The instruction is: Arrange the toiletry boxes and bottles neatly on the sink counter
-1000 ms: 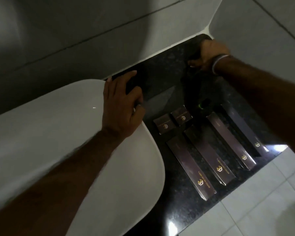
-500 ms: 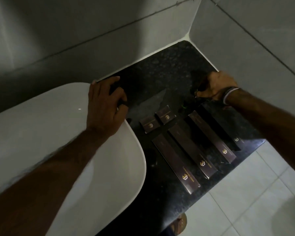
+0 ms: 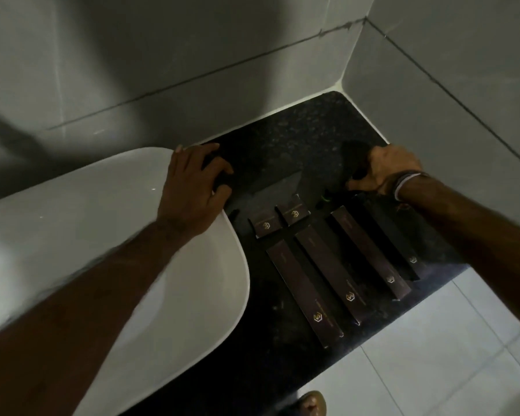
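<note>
Boxes look sorted imo, 4 long boxes (image 3: 339, 279) + 2 small boxes (image 3: 279, 219) lined up, but your right hand (image 3: 392, 168) is curled round a dark bottle (image 3: 353, 151) w/ nowhere set yet, left hand (image 3: 192, 190) gripping something dark, can't tell what

Four long brown boxes (image 3: 339, 279) lying flat, parallel, gold logos at near ends — sitting between the hands, nearer the viewer. Two small boxes (image 3: 278, 219) lying side by side just beyond them.
</note>
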Action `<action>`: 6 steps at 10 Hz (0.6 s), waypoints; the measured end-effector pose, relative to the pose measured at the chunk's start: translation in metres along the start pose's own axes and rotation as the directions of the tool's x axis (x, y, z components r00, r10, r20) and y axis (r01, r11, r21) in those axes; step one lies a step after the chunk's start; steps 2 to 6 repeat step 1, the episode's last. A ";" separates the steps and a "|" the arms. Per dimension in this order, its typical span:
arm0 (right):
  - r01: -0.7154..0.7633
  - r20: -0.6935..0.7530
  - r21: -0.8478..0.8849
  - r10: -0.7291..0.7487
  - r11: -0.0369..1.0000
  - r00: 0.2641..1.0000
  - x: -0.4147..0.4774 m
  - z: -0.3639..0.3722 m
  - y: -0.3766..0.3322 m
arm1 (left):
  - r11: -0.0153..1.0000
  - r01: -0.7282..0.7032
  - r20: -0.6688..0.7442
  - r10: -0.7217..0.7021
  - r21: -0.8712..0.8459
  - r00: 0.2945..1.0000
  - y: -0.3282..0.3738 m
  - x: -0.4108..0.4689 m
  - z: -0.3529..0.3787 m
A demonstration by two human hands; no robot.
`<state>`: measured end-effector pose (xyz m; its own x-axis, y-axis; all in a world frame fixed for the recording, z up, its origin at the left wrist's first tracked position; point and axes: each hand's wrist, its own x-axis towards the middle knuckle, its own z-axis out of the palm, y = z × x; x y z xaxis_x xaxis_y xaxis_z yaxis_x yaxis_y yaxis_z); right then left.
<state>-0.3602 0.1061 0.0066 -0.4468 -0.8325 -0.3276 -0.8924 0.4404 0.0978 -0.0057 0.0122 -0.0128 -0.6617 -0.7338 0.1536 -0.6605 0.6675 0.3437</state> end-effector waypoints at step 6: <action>0.012 -0.074 -0.037 -0.015 0.999 0.997 -0.011 -0.013 0.009 | 0.999 0.003 0.105 -0.008 0.050 0.994 -0.002 -0.006 -0.007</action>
